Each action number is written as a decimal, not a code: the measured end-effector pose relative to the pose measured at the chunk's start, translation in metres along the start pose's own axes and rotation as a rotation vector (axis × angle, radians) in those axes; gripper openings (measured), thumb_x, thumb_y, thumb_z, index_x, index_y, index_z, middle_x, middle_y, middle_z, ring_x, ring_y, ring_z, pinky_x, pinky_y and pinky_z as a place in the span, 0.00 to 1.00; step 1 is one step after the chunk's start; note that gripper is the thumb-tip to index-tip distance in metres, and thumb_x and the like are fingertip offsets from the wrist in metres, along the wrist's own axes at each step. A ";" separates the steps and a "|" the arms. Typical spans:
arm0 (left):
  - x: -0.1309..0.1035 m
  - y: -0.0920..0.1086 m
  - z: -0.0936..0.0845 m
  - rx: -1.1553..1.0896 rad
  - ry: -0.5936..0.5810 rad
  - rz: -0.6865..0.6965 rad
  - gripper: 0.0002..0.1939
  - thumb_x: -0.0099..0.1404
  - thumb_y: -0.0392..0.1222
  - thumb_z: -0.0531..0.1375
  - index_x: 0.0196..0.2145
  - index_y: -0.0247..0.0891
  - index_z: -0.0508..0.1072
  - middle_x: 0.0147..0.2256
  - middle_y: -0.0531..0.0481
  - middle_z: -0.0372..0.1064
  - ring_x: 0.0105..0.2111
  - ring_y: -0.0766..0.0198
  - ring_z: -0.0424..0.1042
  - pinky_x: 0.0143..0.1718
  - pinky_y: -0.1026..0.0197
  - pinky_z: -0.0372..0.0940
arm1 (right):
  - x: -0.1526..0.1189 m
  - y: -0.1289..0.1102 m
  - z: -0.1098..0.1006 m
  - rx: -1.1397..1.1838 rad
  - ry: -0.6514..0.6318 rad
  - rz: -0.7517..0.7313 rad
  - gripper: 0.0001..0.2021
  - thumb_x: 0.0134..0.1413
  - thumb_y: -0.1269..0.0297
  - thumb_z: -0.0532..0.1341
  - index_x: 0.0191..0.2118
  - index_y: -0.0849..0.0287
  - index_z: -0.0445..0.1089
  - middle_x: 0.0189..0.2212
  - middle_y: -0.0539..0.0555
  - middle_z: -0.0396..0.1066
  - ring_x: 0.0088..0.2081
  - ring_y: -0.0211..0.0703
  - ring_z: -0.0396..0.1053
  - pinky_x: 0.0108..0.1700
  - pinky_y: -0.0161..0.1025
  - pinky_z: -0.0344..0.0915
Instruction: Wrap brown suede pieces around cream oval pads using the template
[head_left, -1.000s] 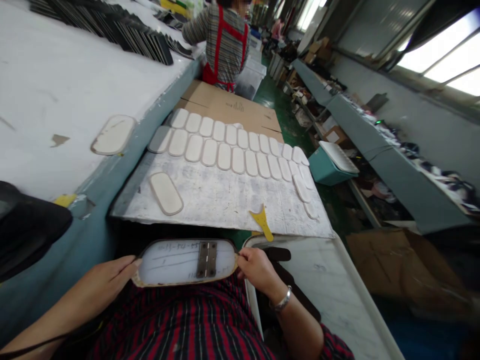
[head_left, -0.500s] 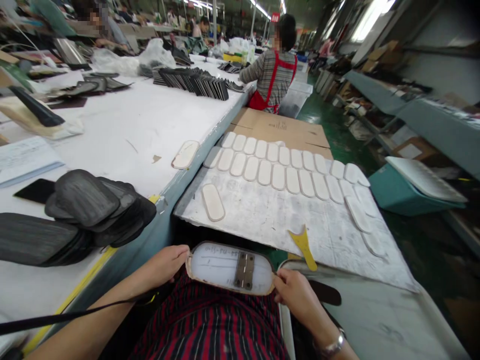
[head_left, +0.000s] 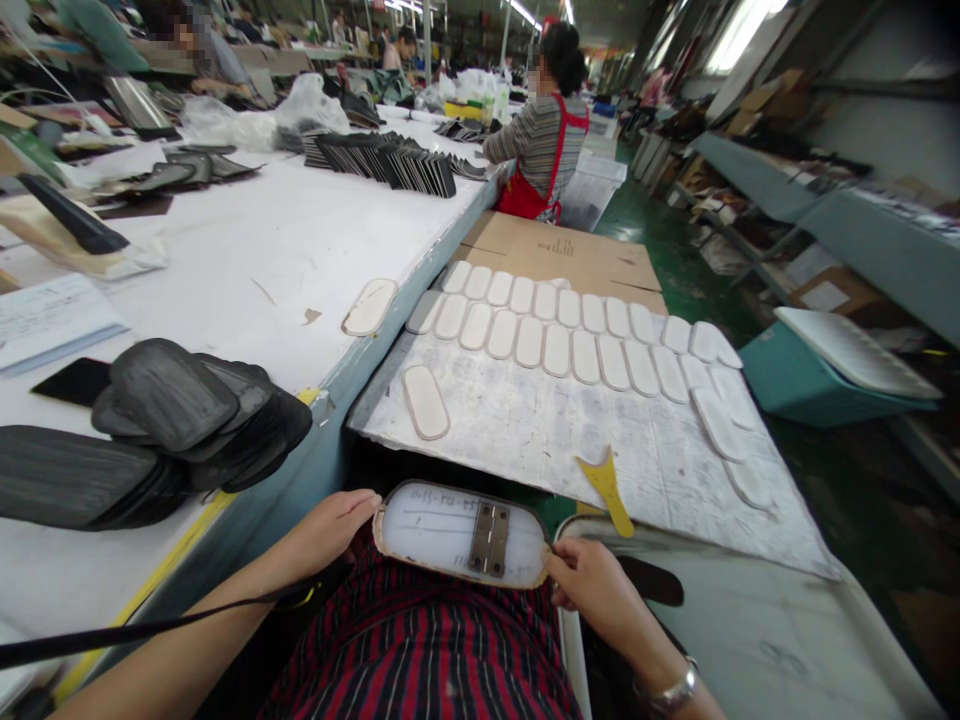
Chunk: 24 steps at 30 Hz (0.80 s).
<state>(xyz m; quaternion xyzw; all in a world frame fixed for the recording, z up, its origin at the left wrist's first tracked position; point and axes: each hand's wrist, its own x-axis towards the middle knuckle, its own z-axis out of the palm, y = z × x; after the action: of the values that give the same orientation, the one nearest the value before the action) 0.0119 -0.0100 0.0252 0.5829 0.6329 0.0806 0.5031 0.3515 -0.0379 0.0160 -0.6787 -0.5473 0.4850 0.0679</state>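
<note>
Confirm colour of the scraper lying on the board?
Yellow scraper, on the white board; head view.

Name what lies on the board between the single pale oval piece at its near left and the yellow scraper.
Nothing: in the head view, the board is bare between the lone oval piece and the yellow scraper.

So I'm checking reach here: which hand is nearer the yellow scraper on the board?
Right. The right hand grips the oval template at its end just below the yellow scraper; the left hand holds the far end, farther away.
</note>
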 end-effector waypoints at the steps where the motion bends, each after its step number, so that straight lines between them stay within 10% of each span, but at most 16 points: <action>1: 0.000 0.001 0.000 0.047 0.015 0.023 0.19 0.62 0.54 0.43 0.24 0.38 0.60 0.21 0.55 0.58 0.21 0.65 0.64 0.21 0.65 0.60 | 0.000 0.000 0.000 -0.011 0.010 0.005 0.11 0.52 0.60 0.53 0.23 0.60 0.62 0.18 0.50 0.68 0.20 0.38 0.70 0.20 0.29 0.56; 13: 0.010 -0.003 0.004 -0.045 0.023 -0.100 0.13 0.56 0.50 0.47 0.22 0.39 0.58 0.17 0.58 0.53 0.18 0.66 0.61 0.15 0.67 0.56 | 0.000 0.000 0.004 -0.034 0.033 0.009 0.15 0.54 0.60 0.50 0.21 0.59 0.61 0.15 0.49 0.67 0.20 0.37 0.69 0.21 0.29 0.54; 24: 0.005 0.010 0.001 0.369 0.123 0.087 0.16 0.62 0.47 0.45 0.20 0.38 0.56 0.18 0.55 0.58 0.21 0.65 0.62 0.24 0.64 0.52 | -0.007 -0.008 0.008 -0.118 0.134 -0.023 0.17 0.58 0.59 0.49 0.20 0.59 0.61 0.14 0.48 0.66 0.18 0.35 0.66 0.22 0.30 0.52</action>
<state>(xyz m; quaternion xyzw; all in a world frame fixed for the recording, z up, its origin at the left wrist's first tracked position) 0.0203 -0.0031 0.0292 0.6859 0.6408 0.0206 0.3441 0.3407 -0.0436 0.0213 -0.7060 -0.5769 0.4048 0.0698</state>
